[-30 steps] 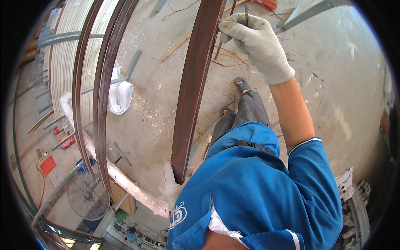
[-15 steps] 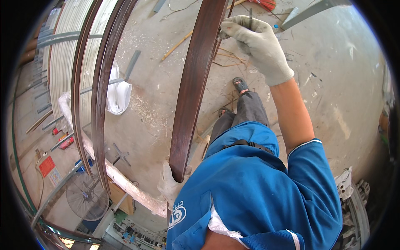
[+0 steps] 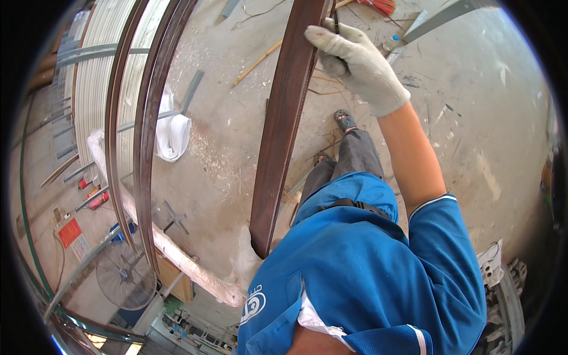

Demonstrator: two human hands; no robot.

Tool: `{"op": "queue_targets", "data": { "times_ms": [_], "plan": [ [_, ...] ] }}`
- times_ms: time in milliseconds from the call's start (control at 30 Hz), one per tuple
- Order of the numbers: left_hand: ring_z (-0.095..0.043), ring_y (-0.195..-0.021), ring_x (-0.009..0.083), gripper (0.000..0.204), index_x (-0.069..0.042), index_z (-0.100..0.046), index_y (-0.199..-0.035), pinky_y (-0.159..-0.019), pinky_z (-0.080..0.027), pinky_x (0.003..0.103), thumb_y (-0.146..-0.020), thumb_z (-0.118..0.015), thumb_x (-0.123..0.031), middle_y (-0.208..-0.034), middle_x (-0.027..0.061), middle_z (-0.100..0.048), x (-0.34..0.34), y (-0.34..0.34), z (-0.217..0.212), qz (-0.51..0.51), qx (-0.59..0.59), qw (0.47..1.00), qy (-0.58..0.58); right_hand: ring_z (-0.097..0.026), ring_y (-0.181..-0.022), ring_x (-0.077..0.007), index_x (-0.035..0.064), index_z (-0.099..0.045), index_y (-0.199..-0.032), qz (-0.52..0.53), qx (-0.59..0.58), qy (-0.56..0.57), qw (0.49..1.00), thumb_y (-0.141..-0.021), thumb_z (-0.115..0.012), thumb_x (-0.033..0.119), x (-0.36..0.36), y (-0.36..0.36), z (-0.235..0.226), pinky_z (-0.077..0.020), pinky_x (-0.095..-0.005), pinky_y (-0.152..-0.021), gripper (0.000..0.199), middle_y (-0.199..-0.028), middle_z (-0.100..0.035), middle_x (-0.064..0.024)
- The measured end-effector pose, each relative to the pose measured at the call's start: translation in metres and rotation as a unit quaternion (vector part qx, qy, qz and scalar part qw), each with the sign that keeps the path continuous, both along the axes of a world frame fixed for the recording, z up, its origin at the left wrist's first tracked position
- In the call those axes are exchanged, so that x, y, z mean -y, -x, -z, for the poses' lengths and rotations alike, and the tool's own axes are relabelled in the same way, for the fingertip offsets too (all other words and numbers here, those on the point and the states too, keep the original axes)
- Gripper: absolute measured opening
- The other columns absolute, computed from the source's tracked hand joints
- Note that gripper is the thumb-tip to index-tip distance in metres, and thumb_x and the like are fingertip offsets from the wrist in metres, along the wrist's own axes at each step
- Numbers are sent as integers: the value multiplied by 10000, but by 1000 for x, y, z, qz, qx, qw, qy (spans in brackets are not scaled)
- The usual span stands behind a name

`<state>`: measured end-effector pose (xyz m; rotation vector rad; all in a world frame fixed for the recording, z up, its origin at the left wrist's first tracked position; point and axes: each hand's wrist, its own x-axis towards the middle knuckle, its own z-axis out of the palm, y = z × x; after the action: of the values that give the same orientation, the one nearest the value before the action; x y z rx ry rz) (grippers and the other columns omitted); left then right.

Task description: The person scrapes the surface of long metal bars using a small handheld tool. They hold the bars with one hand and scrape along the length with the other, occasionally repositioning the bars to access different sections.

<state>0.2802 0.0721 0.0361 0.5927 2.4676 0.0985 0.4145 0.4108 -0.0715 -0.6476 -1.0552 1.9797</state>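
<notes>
At the far left, a red-and-white panel (image 3: 72, 235) stands near a red fire extinguisher (image 3: 97, 199), with a stack of long white slats (image 3: 94, 89) above them. Two long, dark brown curved strips (image 3: 142, 124) run down the left side, their lower ends overlapping a fan (image 3: 125, 278) with a round wire guard. A plastic-wrapped tube (image 3: 183, 263) slants from behind the strips toward the person's left hand. A white roll of sheeting (image 3: 173, 138) lies on the concrete floor (image 3: 207, 177) just right of the strips.

The left hand (image 3: 245, 260), in a pale glove, grasps the lower end of a dark brown board (image 3: 283, 130); its far fingers are hidden. The board slants up in front of the person, leaving the top of the view. To its right are the person's sandaled feet (image 3: 343, 120) and blue shirt (image 3: 355, 266).

The right hand (image 3: 360, 66), also gloved, has its thumb against the board's right edge and its fingers curled around a thin dark rod (image 3: 336, 21). Farther right lie a red broom head (image 3: 380, 6), a clear bottle (image 3: 390, 42) and a gray metal bar (image 3: 441, 22).
</notes>
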Motion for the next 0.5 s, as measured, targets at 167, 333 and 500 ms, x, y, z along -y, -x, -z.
{"op": "queue_targets", "data": {
  "times_ms": [167,333,500],
  "plan": [
    [-657,-1113,290,859,-1,-473,-1461,-981,-493,345,-746,-883,-242,-1192,192,-676,-13,16,25,-99,130,985,-63,-353,-552,4,67,-634,-1114,-33,-114,106,987,-990,-714,276,5,18,7,-285,-193,-488,256,-756,-468,86],
    [-634,-1122,218,859,55,-371,-1528,-986,-490,311,-809,-811,-112,-1257,200,-655,-62,-3,19,48,199,952,-227,-342,-528,-10,79,-638,-1101,-3,-134,142,981,-1015,-671,275,14,12,2,-302,-196,-506,216,-750,-488,74],
    [-636,-1115,221,848,66,-372,-1524,-987,-489,313,-794,-780,-75,-1296,207,-634,-87,-11,6,22,194,964,-181,-348,-469,-32,90,-619,-1121,-40,-85,98,991,-1049,-573,327,1,-3,5,-279,-217,-491,251,-625,-513,38]
  ]
}}
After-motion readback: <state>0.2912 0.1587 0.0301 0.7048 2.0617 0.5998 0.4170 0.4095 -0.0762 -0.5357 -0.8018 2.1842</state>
